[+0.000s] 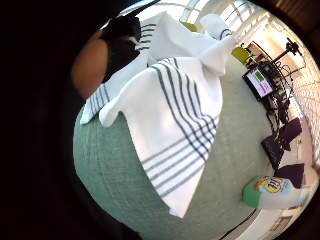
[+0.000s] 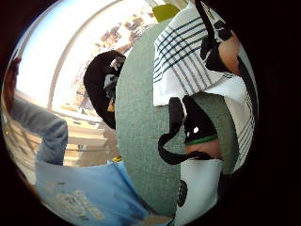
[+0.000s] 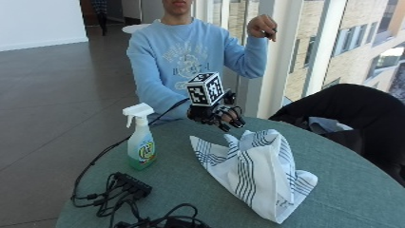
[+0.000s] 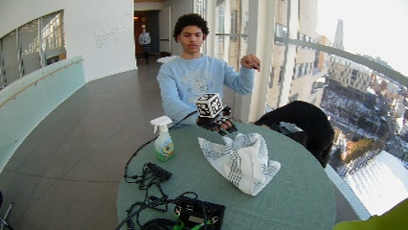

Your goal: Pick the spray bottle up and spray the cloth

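Outside view has the round table [image 3: 190,190] covered in a green, woven-looking fabric, and its near edge curves off right below a tangle of black cables and a power strip [image 3: 130,184]. Between those cables and the cloth [image 3: 256,173] there's an open stretch of tabletop. The cloth is white with dark blue stripes, soft and rumpled, bunched into a peak in the middle with one corner trailing toward the near edge. The spray bottle [image 3: 140,140] stands upright well off to the side of the cloth, not touching it; see-through plastic with green liquid, a yellow label and a white trigger head. The gloved right hand [image 3: 218,115] hovers over the far side of the table just behind the cloth's peak, fingers loosely curled downward and holding nothing. The bare left hand [image 3: 262,26] is raised up near shoulder height, loosely closed. A black chair [image 3: 354,109] sits just beyond the table's far edge by the window.
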The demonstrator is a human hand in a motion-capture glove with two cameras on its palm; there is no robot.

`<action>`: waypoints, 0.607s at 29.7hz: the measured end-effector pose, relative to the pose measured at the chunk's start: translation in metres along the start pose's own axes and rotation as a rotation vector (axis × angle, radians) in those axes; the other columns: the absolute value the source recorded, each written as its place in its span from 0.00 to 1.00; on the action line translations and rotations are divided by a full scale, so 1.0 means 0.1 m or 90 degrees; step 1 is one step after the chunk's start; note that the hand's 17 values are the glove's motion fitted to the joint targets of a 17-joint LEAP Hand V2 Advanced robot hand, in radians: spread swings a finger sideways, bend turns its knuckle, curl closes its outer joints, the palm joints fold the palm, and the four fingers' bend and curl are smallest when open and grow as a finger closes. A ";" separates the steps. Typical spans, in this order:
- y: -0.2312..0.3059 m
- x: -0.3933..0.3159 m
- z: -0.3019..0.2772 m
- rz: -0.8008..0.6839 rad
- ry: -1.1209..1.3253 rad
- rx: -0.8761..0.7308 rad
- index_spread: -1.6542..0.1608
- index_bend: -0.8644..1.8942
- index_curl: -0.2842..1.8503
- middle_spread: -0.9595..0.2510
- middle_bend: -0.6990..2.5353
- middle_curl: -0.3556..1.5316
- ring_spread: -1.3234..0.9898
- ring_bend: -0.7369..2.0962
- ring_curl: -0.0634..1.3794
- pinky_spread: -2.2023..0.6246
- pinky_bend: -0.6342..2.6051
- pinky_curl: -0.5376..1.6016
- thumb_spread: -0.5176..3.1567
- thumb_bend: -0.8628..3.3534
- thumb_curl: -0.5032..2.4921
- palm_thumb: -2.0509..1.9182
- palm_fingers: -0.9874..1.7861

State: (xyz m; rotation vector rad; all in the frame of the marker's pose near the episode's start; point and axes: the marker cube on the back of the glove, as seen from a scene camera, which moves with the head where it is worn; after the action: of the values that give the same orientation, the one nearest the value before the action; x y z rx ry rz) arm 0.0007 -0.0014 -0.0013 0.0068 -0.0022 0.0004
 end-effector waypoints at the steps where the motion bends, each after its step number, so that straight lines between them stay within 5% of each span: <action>1: 0.00 0.00 0.00 0.000 0.000 0.000 0.83 0.50 0.20 0.77 0.30 0.23 0.57 0.32 0.06 0.82 0.27 0.28 0.25 0.29 0.21 0.65 0.61; 18: 0.00 0.11 -0.04 0.029 0.003 -0.008 0.76 0.51 0.29 0.75 0.28 0.31 0.57 0.32 0.14 0.85 0.26 0.35 0.41 0.28 0.25 0.68 0.59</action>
State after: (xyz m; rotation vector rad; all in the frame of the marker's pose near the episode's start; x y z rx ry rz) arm 0.0113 -0.0010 -0.0052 -0.0054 0.0025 0.0453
